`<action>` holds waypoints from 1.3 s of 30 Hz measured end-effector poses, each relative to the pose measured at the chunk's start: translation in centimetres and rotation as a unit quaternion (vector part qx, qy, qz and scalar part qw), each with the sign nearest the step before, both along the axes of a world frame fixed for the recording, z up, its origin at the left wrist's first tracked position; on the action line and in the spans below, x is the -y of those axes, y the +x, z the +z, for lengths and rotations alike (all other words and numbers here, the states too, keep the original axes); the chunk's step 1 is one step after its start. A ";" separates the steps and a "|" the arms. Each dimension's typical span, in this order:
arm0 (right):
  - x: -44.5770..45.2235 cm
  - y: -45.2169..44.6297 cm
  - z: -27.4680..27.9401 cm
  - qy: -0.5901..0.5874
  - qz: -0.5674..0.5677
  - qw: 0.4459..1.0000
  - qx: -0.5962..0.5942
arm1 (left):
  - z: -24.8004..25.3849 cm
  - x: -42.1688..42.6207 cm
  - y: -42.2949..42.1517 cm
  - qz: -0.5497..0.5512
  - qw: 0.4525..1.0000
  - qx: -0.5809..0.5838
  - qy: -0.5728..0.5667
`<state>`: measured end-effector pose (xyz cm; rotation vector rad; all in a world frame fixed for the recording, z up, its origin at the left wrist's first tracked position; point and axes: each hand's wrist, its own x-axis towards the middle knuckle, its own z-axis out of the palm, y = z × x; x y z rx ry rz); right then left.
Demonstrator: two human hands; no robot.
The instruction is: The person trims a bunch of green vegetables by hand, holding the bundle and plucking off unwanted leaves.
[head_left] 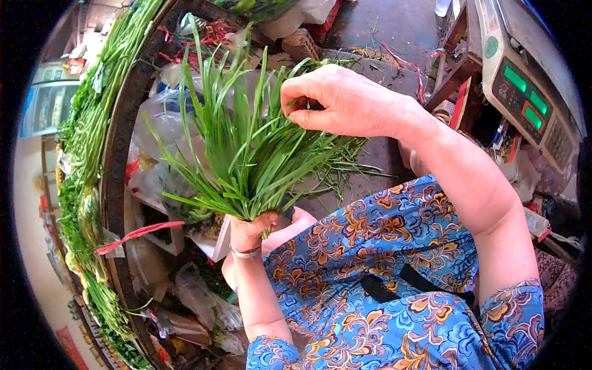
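Note:
A fanned bunch of long green leafy stalks (246, 148) stands up from my left hand (254, 229), whose fingers are wrapped round its base. My right hand (327, 102) is at the upper right of the bunch, with thumb and forefinger curled towards each other beside the leaf tips. Whether a leaf lies between those fingertips is too small to tell. Loose green trimmings (348, 169) are scattered on the floor behind the bunch.
Greens (92, 135) line a shelf with a dark edge (114, 154) on the left. Plastic bags (163, 123) and a red strip (142, 236) are beside it. A scale with green digits (524, 92) stands at the upper right.

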<state>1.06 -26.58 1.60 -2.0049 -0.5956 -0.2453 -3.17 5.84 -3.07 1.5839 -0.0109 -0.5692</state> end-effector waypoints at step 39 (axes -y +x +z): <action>-0.2 0.2 -0.7 -0.004 -0.053 0.998 0.032 | 0.8 0.2 -0.3 -0.032 0.999 -0.025 -0.035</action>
